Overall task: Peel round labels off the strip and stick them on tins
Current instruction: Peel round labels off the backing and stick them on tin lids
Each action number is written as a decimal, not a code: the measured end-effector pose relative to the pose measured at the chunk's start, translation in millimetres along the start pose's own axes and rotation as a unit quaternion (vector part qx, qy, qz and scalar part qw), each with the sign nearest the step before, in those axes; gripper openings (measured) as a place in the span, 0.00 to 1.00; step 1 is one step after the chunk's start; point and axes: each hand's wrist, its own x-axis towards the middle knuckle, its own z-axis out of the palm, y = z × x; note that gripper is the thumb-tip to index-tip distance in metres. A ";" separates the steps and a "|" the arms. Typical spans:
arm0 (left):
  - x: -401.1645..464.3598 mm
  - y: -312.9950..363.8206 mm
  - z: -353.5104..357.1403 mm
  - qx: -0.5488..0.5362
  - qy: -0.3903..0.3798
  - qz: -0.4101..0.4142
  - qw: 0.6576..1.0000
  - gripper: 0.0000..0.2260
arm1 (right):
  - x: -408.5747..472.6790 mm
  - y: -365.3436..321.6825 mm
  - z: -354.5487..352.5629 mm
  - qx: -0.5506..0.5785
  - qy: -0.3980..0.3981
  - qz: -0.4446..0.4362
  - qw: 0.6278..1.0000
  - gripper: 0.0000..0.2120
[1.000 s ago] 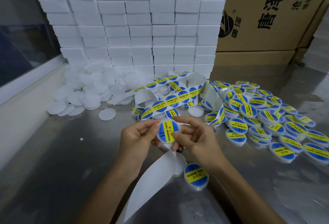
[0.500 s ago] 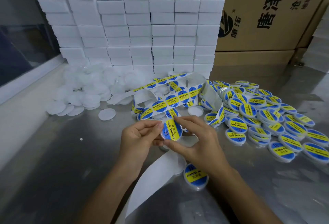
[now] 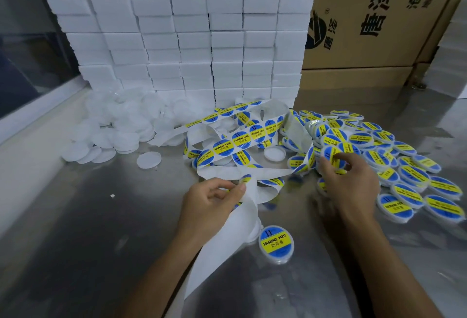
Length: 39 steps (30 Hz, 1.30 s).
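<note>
Labelled tin (image 3: 333,157) at right hand (image 3: 350,183) fingertips, over pile.

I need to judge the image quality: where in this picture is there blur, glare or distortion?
Head view: the right hand and the tin it holds are motion-blurred; the lone tin near the bottom is sharp; the steel table shows soft glare; the wide lens bends the white box stack and the carton.
</note>
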 end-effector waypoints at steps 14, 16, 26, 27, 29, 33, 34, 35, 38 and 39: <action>0.4 -0.5 -2.1 -0.079 0.013 -0.026 0.996 0.09 | -21.9 -18.0 7.0 0.132 -0.076 -0.097 0.984 0.05; 1.3 1.5 -2.8 -0.090 0.021 0.000 0.996 0.10 | -37.0 -31.9 9.8 0.187 -0.171 -0.130 0.959 0.03; 0.0 11.2 -3.4 -0.154 0.032 0.046 0.986 0.14 | -71.6 -53.2 22.8 0.270 -0.304 -0.208 0.890 0.07; -0.2 11.2 -3.4 -0.159 0.036 0.049 0.985 0.13 | -71.8 -53.0 21.9 0.265 -0.296 -0.216 0.892 0.06; -0.4 10.8 -3.5 -0.161 0.041 0.060 0.984 0.12 | -72.1 -52.8 20.2 0.245 -0.267 -0.246 0.899 0.07; -1.4 9.7 -1.8 -0.114 0.057 0.115 0.985 0.13 | -72.2 -56.2 17.1 0.155 -0.164 -0.367 0.902 0.05; -2.5 9.6 -0.9 -0.095 0.059 0.133 0.985 0.14 | -72.5 -57.4 16.2 0.142 -0.148 -0.384 0.900 0.05; -3.6 9.2 0.2 -0.078 0.059 0.150 0.984 0.15 | -73.3 -58.0 15.4 0.134 -0.135 -0.395 0.899 0.04; -5.0 7.7 2.1 -0.049 0.060 0.180 0.981 0.16 | -76.6 -59.3 14.1 0.130 -0.122 -0.411 0.894 0.04; -4.9 7.2 2.1 -0.042 0.061 0.188 0.979 0.16 | -77.2 -59.7 13.7 0.133 -0.126 -0.411 0.893 0.03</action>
